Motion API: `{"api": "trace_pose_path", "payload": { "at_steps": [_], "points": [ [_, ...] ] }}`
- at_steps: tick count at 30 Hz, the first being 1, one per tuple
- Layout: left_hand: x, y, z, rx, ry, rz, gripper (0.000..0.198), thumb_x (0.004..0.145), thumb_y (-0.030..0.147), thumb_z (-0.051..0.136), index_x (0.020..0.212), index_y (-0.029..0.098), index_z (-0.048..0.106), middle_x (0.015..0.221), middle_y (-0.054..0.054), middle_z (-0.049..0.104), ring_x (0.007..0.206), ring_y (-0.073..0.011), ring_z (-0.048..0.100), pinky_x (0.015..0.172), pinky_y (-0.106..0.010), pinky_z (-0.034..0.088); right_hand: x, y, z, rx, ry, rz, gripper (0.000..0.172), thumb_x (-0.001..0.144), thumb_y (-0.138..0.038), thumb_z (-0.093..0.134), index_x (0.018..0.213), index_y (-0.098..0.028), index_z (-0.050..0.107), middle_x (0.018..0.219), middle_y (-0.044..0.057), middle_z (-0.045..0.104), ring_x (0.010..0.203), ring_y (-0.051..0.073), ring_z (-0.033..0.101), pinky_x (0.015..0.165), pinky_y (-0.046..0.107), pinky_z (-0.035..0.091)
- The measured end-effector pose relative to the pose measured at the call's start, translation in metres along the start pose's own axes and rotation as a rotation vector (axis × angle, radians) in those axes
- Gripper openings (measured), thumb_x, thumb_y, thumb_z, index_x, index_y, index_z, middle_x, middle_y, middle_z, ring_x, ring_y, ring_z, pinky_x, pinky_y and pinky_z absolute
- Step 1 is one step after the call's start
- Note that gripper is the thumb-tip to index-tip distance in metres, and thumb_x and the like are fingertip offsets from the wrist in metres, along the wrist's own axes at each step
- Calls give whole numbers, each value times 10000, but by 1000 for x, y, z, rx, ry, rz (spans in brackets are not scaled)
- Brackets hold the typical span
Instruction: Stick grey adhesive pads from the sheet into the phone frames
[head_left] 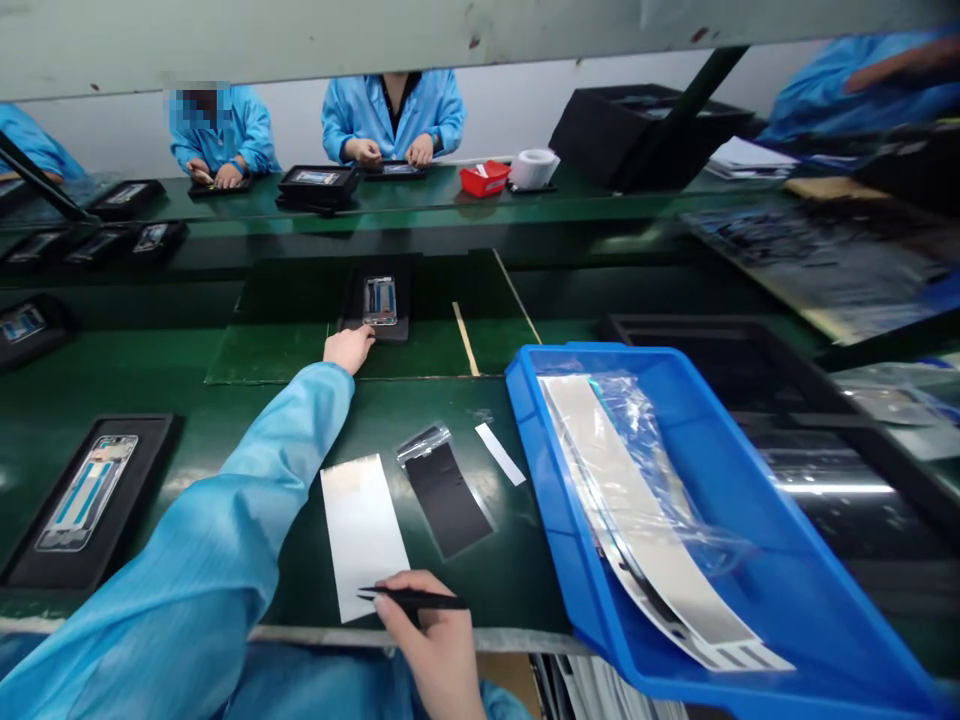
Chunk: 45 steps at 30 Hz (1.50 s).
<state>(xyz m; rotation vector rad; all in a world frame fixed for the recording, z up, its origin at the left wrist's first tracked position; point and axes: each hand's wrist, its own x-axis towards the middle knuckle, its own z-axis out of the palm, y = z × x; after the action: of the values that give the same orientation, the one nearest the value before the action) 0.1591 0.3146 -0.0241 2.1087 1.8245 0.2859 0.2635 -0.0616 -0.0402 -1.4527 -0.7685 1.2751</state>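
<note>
On the green workbench (517, 590), right fingers (397, 592) pinch black tweezers (442, 602); left fingers (361, 345) lie open.

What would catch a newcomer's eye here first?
The bright blue plastic tray at right stands out, holding a clear bag and long pale strips. Nearer the middle, the right hand grips black tweezers over a white sheet on the green bench, while the left hand, in a blue sleeve, reaches toward a phone frame in a black holder.
</note>
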Motion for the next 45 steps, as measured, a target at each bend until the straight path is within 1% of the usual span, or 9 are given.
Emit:
{"api": "trace_pose_path", "payload": {
  "at_steps": [9,14,17,21,24,27,33,38,45],
  "points": [
    [-104,-104,-33,-478,216,-211,278,908,377,573,1142,226,563,785,11,658,711,-134,688,678,-230,558,11,-1,-17,-20,-115,-60,216,763,-419,804,821,-214,767,829,90,779,791,272,754,734,371,623],
    [-149,-174,-77,-666,400,-440,456,866,230,571,1286,233,393,766,58,558,582,-79,589,541,-178,511,9,2,-12,-19,-141,-92,181,769,-381,805,831,-215,764,834,78,779,796,260,753,754,380,624],
    [-168,-209,-116,-737,342,-523,416,851,214,617,1242,201,474,729,48,583,595,-75,586,574,-181,527,9,3,-13,-19,-116,-104,169,768,-364,809,838,-218,763,834,73,782,797,254,751,759,384,626],
    [-182,-231,-145,-813,55,-566,400,738,369,803,1056,167,668,743,-6,678,706,-156,660,634,-276,589,15,5,-20,-33,-61,-122,161,769,-349,811,854,-219,766,845,70,784,797,246,750,756,380,626],
    [-180,-226,-136,-797,-216,-510,554,530,390,918,1004,169,734,853,-67,747,788,-245,701,683,-341,609,24,3,-23,-55,-23,-137,163,766,-346,815,865,-223,773,864,66,785,805,244,751,763,384,626],
    [-172,-205,-112,-586,-427,-242,511,574,427,870,1027,218,758,1016,-81,768,945,-285,703,833,-375,597,38,-5,-18,-93,-40,-161,176,769,-354,812,879,-220,783,885,71,791,813,249,754,782,402,630],
    [-203,-117,-51,23,3,268,318,904,280,535,1155,205,714,1171,-108,710,1112,-268,640,1027,-458,484,87,-25,8,-243,-141,-303,177,789,-355,789,868,-198,778,907,72,792,843,228,753,813,375,618],
    [-263,-46,5,233,-23,439,418,901,311,626,1267,109,640,1316,-162,638,1200,-302,584,986,-425,477,123,-16,19,-335,-173,-404,178,803,-356,777,889,-201,761,909,62,788,824,215,749,810,364,620],
    [-265,-41,24,281,-63,397,534,935,407,600,1332,52,571,1383,-178,592,1261,-310,532,1052,-432,393,135,-3,18,-418,-152,-427,165,812,-341,781,914,-213,758,924,49,781,849,219,743,822,373,616]
  ]
}}
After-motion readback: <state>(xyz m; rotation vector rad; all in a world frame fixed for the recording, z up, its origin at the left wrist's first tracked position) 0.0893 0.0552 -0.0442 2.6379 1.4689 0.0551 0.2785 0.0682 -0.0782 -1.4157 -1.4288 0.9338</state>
